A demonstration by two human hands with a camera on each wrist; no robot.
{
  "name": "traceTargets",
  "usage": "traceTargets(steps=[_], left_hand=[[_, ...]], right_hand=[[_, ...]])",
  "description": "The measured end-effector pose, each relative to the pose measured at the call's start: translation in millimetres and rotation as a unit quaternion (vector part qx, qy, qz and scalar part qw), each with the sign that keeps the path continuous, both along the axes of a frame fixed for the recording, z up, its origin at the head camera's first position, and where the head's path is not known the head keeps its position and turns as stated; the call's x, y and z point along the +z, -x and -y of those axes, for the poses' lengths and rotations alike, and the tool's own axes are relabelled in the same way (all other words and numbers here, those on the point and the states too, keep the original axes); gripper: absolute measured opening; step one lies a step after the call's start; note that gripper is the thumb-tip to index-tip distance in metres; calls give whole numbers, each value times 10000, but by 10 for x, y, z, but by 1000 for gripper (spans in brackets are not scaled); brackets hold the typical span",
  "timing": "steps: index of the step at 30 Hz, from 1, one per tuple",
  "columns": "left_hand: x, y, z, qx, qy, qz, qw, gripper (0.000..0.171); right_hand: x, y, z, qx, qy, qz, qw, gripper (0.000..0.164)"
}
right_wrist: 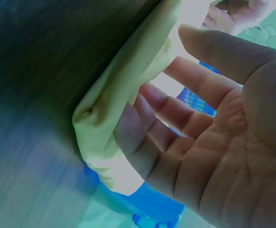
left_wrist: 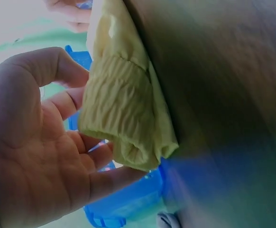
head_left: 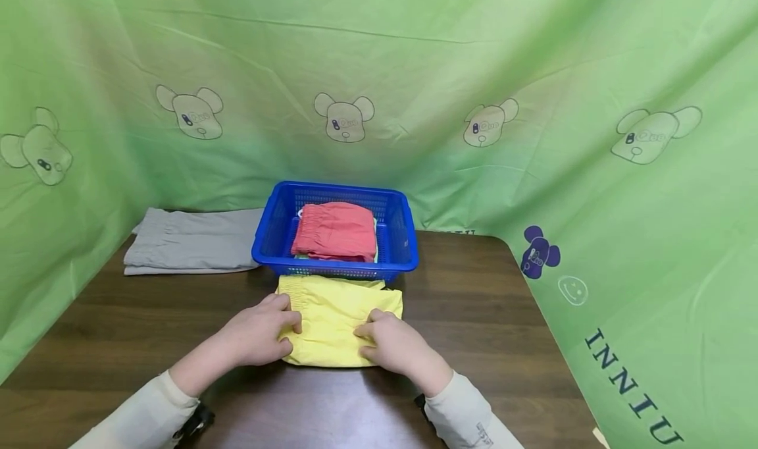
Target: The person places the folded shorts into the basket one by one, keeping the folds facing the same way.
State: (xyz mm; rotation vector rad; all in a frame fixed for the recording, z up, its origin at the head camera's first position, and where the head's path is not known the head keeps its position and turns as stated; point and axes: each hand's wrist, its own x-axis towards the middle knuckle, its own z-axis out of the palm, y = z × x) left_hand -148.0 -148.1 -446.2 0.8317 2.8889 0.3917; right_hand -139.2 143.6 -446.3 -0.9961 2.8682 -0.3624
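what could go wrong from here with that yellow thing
The folded yellow garment has uneven layers at its far right corner, so the fold might open if the left grip and right grip lift unevenly. It lies close before the blue basket, so pushing it forward could nudge that and perhaps rumple the grey garment beside it.

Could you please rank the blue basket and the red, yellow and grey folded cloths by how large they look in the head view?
1. Blue basket
2. Yellow cloth and grey cloth: too alike to rank, the yellow being nearer the camera and partly covered
3. Red cloth
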Motion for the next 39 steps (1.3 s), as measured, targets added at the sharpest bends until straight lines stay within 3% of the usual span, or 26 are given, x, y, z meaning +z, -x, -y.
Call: traceTargets(steps=[6,10,13,19,23,26,31,39], left_hand=[[4,0,-76,220,-104,-237,9994,7],[-34,38,-98,385,-295,-610,9970,13],[-42,72,-76,417,-473,-672,9957,12],[-22,106,-19,460,-812,-401,9948,13],[-30,110,-15,820,-886,-180,9925,18],[-38,118,-4,1292,-865,121,9878,35],[-51,140,49,1965,-835,708,9744,77],[-5,168,138,2180,-681,1561,9610,108]], right_hand=[[-1,34,-69,-75,144,210,9996,25],[17,50,-102,-46,174,177,9997,24],[17,56,-123,-72,172,112,9998,24],[23,75,-149,-209,186,-53,9996,21],[34,95,-176,-340,225,-124,9991,20],[40,114,-208,-505,250,-180,9983,18],[74,140,-264,-1006,396,-156,9940,9],[123,183,-343,-1894,405,112,9810,12]])
